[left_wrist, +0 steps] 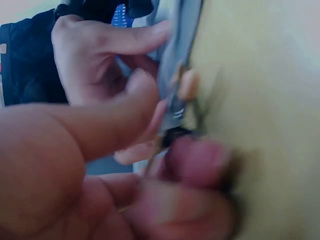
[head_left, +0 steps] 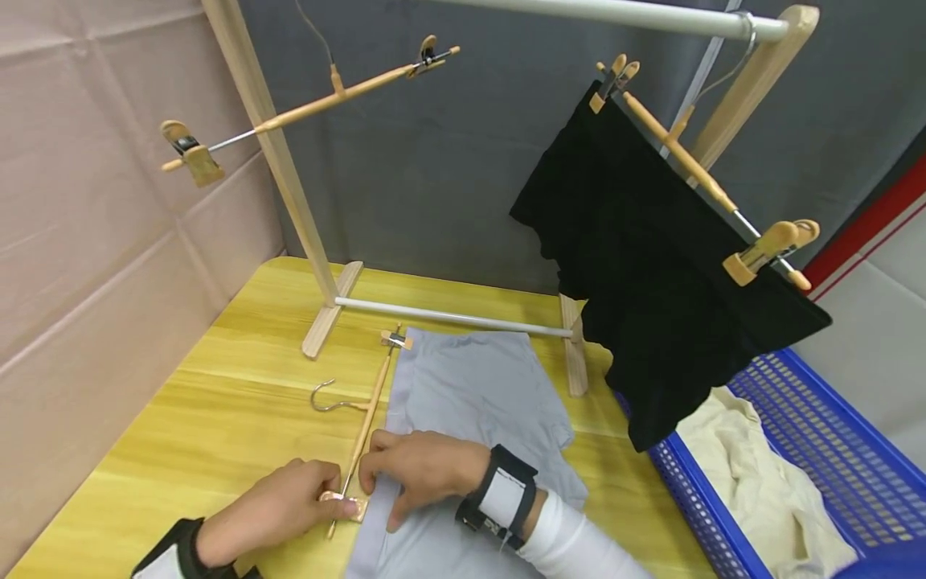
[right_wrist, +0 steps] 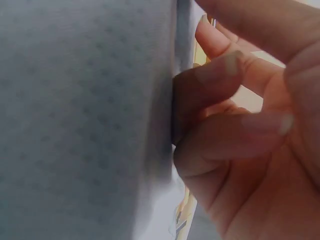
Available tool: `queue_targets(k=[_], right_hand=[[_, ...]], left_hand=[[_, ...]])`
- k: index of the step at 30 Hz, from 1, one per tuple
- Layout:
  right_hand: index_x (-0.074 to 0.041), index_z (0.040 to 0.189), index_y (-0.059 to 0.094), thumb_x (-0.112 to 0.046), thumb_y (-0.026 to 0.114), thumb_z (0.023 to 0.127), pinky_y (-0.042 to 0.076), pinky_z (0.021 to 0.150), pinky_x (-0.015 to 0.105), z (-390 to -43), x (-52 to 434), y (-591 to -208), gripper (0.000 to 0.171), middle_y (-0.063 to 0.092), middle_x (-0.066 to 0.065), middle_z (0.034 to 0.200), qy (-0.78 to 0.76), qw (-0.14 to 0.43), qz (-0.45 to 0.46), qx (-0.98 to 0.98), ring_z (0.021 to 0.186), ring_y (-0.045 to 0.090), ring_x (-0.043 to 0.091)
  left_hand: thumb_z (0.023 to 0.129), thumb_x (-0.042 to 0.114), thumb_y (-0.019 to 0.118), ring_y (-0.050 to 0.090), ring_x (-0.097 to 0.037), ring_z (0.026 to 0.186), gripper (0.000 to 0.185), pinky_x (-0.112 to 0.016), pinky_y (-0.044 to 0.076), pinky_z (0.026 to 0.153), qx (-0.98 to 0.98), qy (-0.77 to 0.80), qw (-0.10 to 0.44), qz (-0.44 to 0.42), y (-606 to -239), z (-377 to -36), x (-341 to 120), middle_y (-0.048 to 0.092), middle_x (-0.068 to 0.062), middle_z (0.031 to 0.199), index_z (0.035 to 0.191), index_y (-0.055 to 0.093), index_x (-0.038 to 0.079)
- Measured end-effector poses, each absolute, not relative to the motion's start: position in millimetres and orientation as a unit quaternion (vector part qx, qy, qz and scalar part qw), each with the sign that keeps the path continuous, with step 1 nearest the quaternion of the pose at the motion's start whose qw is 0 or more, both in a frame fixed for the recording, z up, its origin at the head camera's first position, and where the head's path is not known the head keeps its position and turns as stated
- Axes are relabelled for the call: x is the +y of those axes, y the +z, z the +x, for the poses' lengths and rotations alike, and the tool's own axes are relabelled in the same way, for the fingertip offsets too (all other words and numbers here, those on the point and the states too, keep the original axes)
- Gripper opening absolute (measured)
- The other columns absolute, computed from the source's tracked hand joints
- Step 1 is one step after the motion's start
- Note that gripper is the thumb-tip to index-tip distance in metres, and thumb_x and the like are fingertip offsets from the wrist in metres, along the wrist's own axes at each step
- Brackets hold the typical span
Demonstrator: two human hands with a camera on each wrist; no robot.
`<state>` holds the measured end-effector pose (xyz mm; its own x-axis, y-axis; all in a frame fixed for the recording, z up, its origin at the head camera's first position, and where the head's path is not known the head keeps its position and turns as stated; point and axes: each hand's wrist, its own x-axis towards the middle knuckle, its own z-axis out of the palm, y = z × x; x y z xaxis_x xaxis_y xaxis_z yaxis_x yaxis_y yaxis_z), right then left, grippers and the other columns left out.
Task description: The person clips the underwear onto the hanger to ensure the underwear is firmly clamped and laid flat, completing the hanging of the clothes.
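Observation:
Light grey shorts [head_left: 477, 386] lie on the table, waistband to the left. Along that waistband lies a wooden clip hanger [head_left: 372, 402], its hook pointing left. The far clip [head_left: 396, 340] sits on the waistband's far corner. My left hand [head_left: 285, 503] pinches the near clip [head_left: 359, 509] at the waistband edge; whether that clip bites the cloth cannot be told. My right hand [head_left: 430, 466] holds the waistband just beside this clip, thumb and fingers bent at its edge. In the right wrist view the curled fingers [right_wrist: 225, 135] lie against the grey cloth [right_wrist: 75, 115].
A wooden rack [head_left: 285, 173] with a white top rail [head_left: 615, 10] stands behind. From it hang a bare clip hanger [head_left: 311, 106] at left and black shorts [head_left: 651, 257] on another hanger at right. A blue basket [head_left: 694, 507] with cream cloth [head_left: 760, 482] stands at right.

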<state>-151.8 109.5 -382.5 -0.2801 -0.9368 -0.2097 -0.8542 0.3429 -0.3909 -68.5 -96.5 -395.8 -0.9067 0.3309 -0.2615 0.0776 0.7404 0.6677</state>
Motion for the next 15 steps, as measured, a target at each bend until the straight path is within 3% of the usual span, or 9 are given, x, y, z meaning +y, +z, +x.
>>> queue_targets(k=[8, 15], right_hand=[[-0.022, 0.093, 0.056, -0.036, 0.084, 0.069, 0.036, 0.068, 0.008, -151.2, 105.8, -380.6, 0.039, 0.046, -0.014, 0.097, -0.1, 0.207, -0.598, 0.768, 0.078, 0.045, -0.003], [-0.023, 0.09, 0.064, -0.033, 0.081, 0.072, 0.036, 0.068, 0.007, -149.0, 105.8, -377.7, 0.027, 0.049, -0.015, 0.086, -0.09, 0.223, -0.607, 0.758, 0.076, 0.045, -0.006]], left_hand=[[0.087, 0.039, 0.067, 0.034, -0.003, 0.041, 0.037, -0.018, 0.026, 0.04, 0.891, 0.393, 0.187, 0.128, -399.5, -71.1, -99.6, 0.045, 0.009, 0.048, 0.066, 0.049, 0.014], [0.087, 0.038, 0.066, 0.034, -0.005, 0.042, 0.035, -0.021, 0.029, 0.041, 0.899, 0.388, 0.179, 0.094, -398.3, -72.0, -102.6, 0.046, 0.006, 0.049, 0.068, 0.049, 0.014]])
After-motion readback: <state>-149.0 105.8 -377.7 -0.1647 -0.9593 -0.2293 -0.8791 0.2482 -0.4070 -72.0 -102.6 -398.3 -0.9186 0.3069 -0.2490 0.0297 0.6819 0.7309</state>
